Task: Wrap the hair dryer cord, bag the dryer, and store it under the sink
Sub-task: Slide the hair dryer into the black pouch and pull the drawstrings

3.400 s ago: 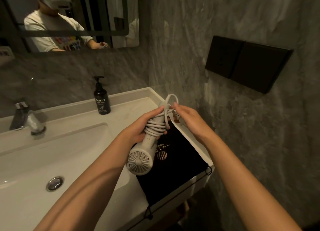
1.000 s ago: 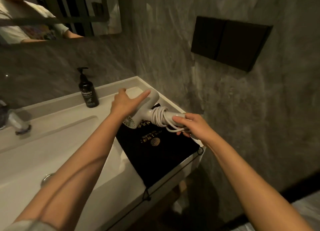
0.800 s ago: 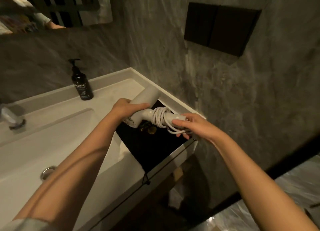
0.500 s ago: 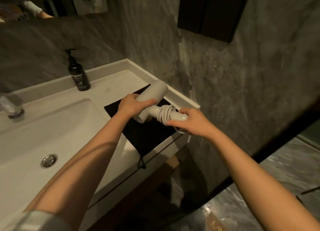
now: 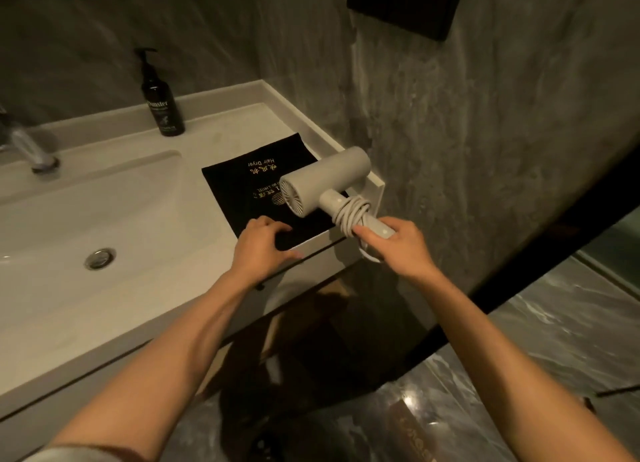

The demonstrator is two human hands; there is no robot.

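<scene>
My right hand (image 5: 398, 247) grips the handle of the white hair dryer (image 5: 325, 184), held above the counter's right corner with its rear grille facing me. The white cord (image 5: 351, 216) is coiled around the handle just above my fingers. A flat black drawstring bag (image 5: 249, 184) with gold lettering lies on the white counter (image 5: 194, 281) beside the basin. My left hand (image 5: 265, 247) rests on the bag's near edge at the counter's front, fingers curled on the cloth; whether it pinches the fabric is unclear.
A dark pump bottle (image 5: 161, 105) stands at the back of the counter. The basin (image 5: 86, 219) with its drain (image 5: 99, 258) and a chrome tap (image 5: 31, 146) lie to the left. A grey wall closes the right side. Dark open space shows under the counter (image 5: 311, 340).
My left hand let go of the dryer's barrel and came down onto the bag's near edge. The right hand now holds the dryer alone, slightly further right. The view tilted down.
</scene>
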